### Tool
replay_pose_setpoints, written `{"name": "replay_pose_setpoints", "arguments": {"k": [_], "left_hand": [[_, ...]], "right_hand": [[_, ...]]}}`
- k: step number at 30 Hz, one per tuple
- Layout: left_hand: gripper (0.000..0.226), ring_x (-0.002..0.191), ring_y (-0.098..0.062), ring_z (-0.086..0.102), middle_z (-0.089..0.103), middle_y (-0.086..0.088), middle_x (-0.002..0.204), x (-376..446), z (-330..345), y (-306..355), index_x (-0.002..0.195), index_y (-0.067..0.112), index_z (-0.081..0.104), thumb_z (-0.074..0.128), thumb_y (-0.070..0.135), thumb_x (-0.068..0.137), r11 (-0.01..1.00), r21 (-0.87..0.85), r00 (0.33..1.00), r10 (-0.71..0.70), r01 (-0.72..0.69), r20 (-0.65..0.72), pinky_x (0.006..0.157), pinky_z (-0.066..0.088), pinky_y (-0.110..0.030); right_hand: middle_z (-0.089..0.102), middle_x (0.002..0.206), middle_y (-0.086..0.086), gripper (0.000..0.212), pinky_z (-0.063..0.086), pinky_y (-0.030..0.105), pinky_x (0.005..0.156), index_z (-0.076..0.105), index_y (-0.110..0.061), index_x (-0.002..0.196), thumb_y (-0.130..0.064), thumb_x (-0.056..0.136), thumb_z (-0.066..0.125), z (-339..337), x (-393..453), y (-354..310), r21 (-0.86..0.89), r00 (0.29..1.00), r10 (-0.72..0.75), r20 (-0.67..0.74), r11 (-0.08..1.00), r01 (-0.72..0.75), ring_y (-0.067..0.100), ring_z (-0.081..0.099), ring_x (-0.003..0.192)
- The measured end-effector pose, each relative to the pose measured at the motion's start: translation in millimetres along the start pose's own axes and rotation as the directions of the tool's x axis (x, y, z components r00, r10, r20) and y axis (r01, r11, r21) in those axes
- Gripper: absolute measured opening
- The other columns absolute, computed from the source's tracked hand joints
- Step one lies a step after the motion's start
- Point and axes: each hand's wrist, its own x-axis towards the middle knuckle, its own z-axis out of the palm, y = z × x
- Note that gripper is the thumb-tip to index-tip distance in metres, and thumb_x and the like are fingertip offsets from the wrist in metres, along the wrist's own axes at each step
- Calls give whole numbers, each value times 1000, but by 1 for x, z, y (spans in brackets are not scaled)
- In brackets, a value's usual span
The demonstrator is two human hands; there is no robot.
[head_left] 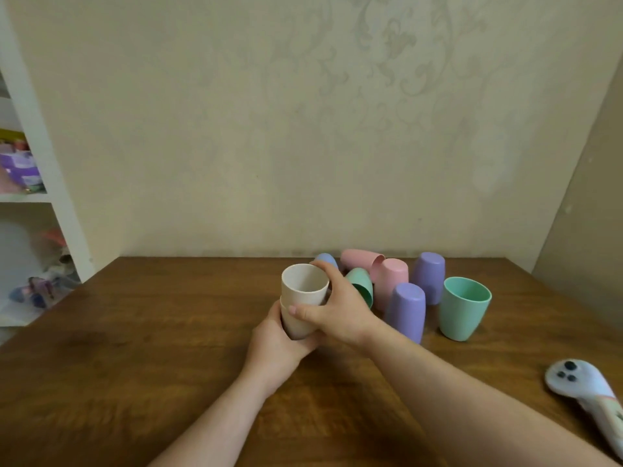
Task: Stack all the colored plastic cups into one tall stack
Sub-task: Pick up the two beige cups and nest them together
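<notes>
Two cream cups (303, 291) sit nested, mouth up, near the middle of the wooden table (135, 348). My left hand (279, 348) grips the lower cup from below. My right hand (333, 305) wraps around the upper cup from the right. Behind them lie a green cup (362, 284) on its side, a pink cup (359, 259) on its side and a blue cup (325, 259), partly hidden. A pink cup (391, 281) and two purple cups (406, 310) (429, 276) stand upside down. One green cup (463, 308) stands upright at the right.
A white handheld controller (586, 396) lies at the table's right edge. A white shelf unit (37, 156) with toys stands to the left. A patterned wall runs along the table's back edge.
</notes>
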Motion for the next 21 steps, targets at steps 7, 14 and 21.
{"name": "replay_pose_setpoints", "arguments": {"k": [7,14,21], "left_hand": [[79,120,-10,69,72,17,129,5,-6,1,134,51,54,100,24,76,997,-66,991,-17,26,130,99,61,-37],[82,121,-6,70,74,18,128,17,-12,18,139,45,52,97,11,79,981,-192,982,37,-1,185,91,58,-25],[84,126,-14,64,67,12,135,14,10,8,150,41,45,94,26,84,972,-234,991,34,-3,129,106,55,-43]], "right_hand": [[67,134,-9,95,57,40,107,44,-31,154,-45,73,93,0,-5,-7,-58,1000,9,-17,998,-10,14,66,123],[69,128,-10,93,59,43,105,47,-32,147,-53,68,91,-5,-10,-11,-78,999,43,-6,996,-43,13,68,119],[56,141,-4,77,41,36,107,42,-32,160,-38,91,76,-94,-17,-12,-585,988,-134,-73,808,67,20,51,137]]}}
